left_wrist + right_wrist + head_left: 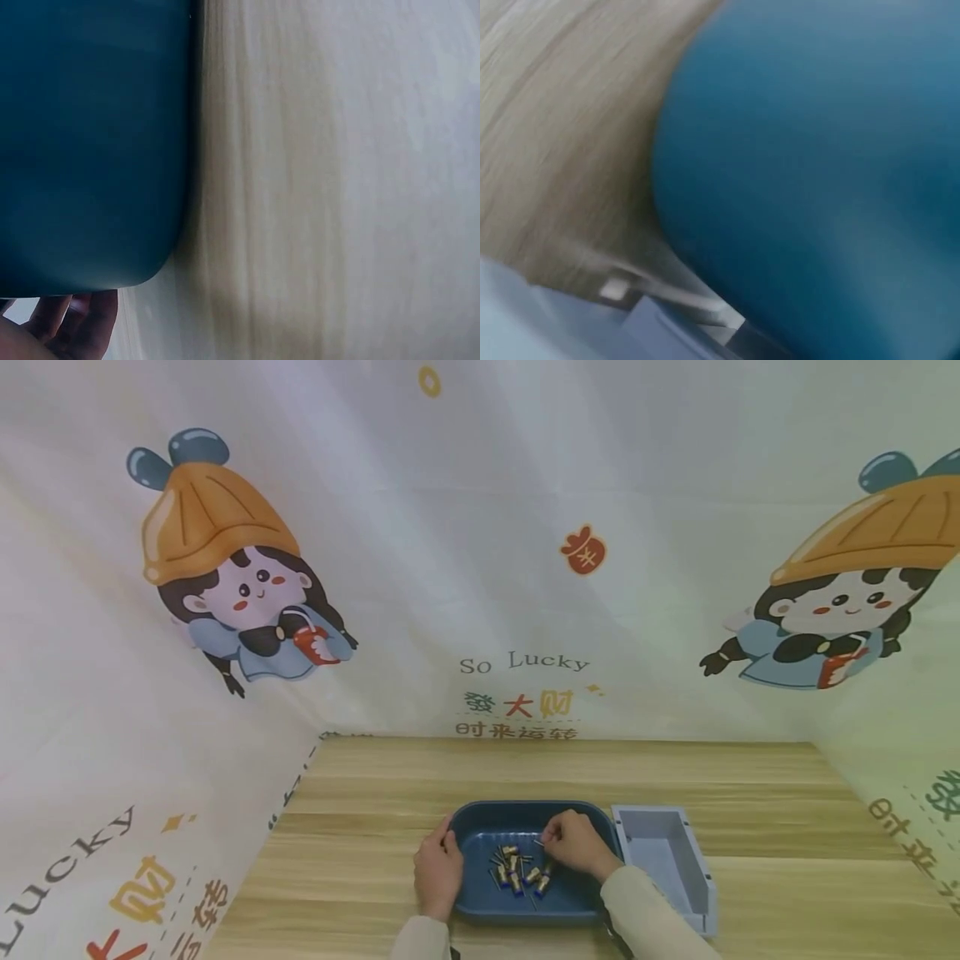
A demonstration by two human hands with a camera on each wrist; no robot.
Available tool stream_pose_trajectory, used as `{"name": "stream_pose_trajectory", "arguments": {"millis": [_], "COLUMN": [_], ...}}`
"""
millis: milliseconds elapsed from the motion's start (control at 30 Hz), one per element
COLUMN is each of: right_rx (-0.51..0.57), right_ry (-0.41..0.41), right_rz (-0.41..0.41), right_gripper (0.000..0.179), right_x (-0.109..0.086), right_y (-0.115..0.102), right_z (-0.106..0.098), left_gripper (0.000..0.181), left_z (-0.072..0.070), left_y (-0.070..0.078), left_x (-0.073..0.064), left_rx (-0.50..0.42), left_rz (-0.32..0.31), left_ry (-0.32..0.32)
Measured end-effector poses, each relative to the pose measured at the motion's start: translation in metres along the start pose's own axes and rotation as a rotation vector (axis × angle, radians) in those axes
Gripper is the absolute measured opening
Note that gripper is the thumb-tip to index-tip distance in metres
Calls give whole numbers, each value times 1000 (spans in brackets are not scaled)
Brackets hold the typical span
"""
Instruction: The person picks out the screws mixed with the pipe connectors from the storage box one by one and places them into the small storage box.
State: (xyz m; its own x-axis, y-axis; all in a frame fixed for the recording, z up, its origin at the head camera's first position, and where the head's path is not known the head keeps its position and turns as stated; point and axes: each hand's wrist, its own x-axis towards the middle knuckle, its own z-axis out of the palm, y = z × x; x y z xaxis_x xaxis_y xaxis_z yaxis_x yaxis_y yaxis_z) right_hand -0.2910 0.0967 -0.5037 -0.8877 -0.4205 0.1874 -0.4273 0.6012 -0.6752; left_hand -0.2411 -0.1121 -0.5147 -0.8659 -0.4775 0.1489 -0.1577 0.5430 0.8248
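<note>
A dark blue plastic basin (564,900) sits on the table, with a loose pile of brass-coloured fittings (516,865) with blue ends and thin dark screw-like pins (493,878) inside. My left hand (437,870) grips the basin's left rim, thumb at the edge and fingers (94,326) along the outside wall. Over the right part of the basin, my right hand (577,843) pinches a small thin metal pin (538,842) between thumb and fingertips. In the right wrist view the basin's outer wall (795,165) hides that hand.
A light grey open bin (663,843) stands directly right of the basin, its front wall lower. The wood-grain table (360,843) extends to both sides. A printed cloth (420,568) hangs behind and along the sides.
</note>
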Motion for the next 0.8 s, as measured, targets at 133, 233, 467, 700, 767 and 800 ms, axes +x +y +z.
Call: {"name": "stream_pose_trajectory", "arguments": {"millis": [133, 233, 467, 700, 767, 800], "right_rx": [0, -3, 13, -14, -45, -61], "right_ry": [-21, -23, 20, 80, 114, 127], "right_rz": [-6, -6, 43, 118, 119, 117], "right_gripper": [8, 8, 5, 6, 5, 5], "right_x": [-2, -4, -13, -29, -34, -37], "right_y": [-3, -5, -2, 14, 20, 23], "right_z": [-7, -17, -53, -86, -93, -95], "left_gripper": [33, 34, 33, 33, 33, 33], "left_z": [1, 1, 2, 2, 4, 4], "left_y": [0, -1, 0, -2, -2, -2], "left_x": [0, 0, 1, 1, 1, 1], "left_rx": [3, -8, 1, -1, 0, -1], "left_rz": [-2, -5, 12, 12, 11, 14], "left_ry": [-11, -20, -8, -7, -9, -11]}}
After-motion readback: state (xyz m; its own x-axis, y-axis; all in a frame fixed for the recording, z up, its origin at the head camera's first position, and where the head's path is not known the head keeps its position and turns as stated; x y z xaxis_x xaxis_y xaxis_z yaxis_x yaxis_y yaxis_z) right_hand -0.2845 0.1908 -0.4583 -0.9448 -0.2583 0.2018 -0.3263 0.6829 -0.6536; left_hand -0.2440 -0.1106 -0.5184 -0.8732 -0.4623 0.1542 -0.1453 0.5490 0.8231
